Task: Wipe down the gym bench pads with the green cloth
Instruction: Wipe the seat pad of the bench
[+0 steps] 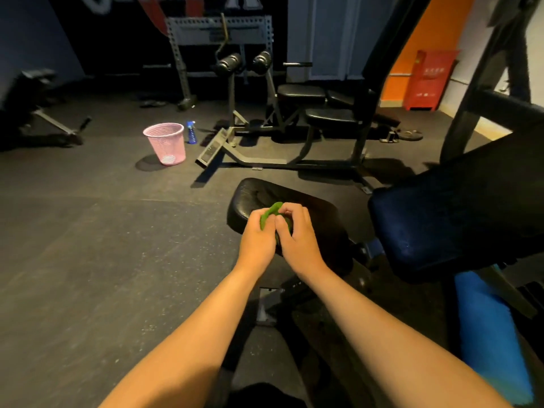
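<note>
Both bare forearms come in from the bottom edge, left forearm (pixel 176 334) and right forearm (pixel 397 334), meeting over the middle. Left grip (pixel 256 240) and right grip (pixel 297 234) are side by side and touching, fingers of each curled and clamped on the green cloth (pixel 272 212), which is bunched up between them; only a small fold shows above the knuckles, rest hidden. Cloth and both grips sit over the black seat pad (pixel 256 195) of the near bench; cannot tell if the cloth touches the pad surface. Seat pad is shiny, creased, its rounded end pointing away from the camera. Just right of it the dark back pad (pixel 441 219) tilts up, with black frame bars behind it. Something bright blue (pixel 485 334) lies low on the right under the frame, too blurred to name. Dark speckled rubber floor (pixel 88 231) all round. Farther back, a pink mesh basket (pixel 166 142) stands upright on the floor, with a blue spray bottle (pixel 191 132) just beside it on its right, upright. Behind those, another machine with black pads (pixel 300 94) and two roller pads (pixel 229 63) on grey posts. Grey perforated rack (pixel 217 28) against the far wall. Red cabinet (pixel 431 79) stands by the orange wall at right. Second bench (pixel 35 92) at far left, blurred. Weight plate (pixel 410 135) lies flat on the floor near the machine.
</note>
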